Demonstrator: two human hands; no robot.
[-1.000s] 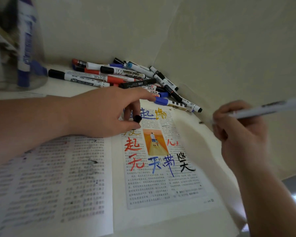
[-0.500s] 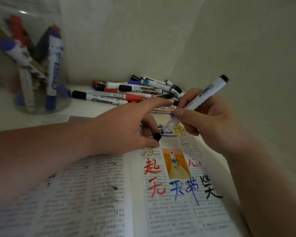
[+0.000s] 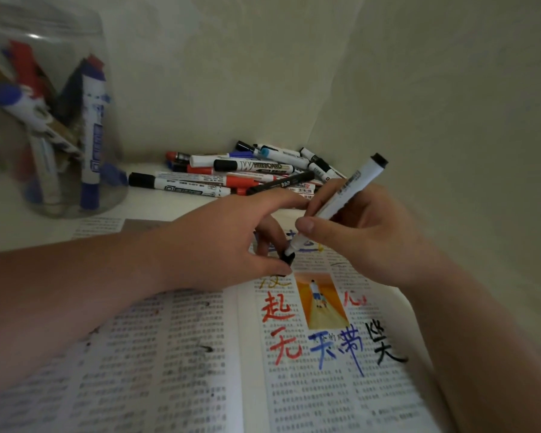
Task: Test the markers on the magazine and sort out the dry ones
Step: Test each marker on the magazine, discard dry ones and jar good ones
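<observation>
1. Here, white marker (image 3: pixel 341 200) gripped mid-barrel in right hand (image 3: pixel 366 232), tilted, tip pointing down into black cap (image 3: pixel 287 257) above the open magazine (image 3: pixel 310 385).
2. Cap pinched between thumb and fingers of left hand (image 3: pixel 219 245), just over the page.
3. Likely light, stiff, smooth plastic; best held mid-barrel, firm enough against slipping while pressing into the cap.
4. Coloured test strokes (image 3: pixel 322 345) across the right-hand page.
5. Behind, pile of markers (image 3: pixel 231 176) lying in the corner.
6. Far left, clear jar (image 3: pixel 60 189) holding several upright markers.
</observation>
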